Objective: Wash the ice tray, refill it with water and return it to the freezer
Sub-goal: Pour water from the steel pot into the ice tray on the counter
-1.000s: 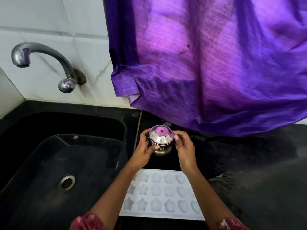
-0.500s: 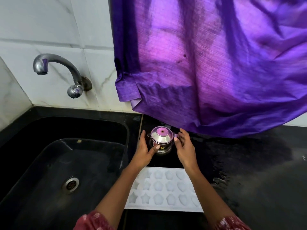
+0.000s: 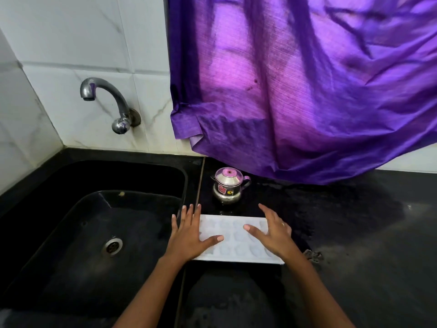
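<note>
Letting go of the steel pot [image 3: 228, 185], you draw your left hand [image 3: 189, 235] and right hand [image 3: 272, 235] back, both empty and spread, over the 2 ends of the ice tray [image 3: 234, 233] lying on the counter [image 3: 354, 233] beside the sink [image 3: 94, 233], likely to lift it.

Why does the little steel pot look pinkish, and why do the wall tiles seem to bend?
In the head view, daylight glowing through the purple curtain tints the lid of the steel pot and the tap; the same view's wide-angle lens bows the lines of the wall tiles and the rim of the sink; the white ice tray looks washed out, its moulds soft.
</note>
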Tool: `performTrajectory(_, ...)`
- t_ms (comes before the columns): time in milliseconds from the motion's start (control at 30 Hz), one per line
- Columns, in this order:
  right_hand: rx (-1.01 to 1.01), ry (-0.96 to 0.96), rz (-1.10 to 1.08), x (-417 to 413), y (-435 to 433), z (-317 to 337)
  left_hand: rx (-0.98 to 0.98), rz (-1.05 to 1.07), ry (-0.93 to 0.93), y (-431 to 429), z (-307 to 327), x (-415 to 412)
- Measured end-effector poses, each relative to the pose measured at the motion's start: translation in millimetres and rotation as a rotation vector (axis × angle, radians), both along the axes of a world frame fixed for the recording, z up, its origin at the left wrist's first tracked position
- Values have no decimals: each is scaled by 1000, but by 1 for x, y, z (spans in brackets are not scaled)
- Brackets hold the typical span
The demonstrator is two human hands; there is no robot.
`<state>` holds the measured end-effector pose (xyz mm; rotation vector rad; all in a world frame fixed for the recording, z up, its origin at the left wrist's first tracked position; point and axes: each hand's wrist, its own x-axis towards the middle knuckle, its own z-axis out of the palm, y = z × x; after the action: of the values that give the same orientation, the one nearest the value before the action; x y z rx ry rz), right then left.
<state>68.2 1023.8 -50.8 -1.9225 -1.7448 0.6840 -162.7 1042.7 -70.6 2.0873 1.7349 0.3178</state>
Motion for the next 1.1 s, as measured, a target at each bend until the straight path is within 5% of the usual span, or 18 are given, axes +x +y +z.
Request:
performTrajectory(500, -130, -243, 62, 6, -50, -28, -68, 75, 118, -47, -4, -6)
performTrajectory(1100, -26, -196, -44, 3, -49, -31, -27, 114, -160, -47, -16, -8)
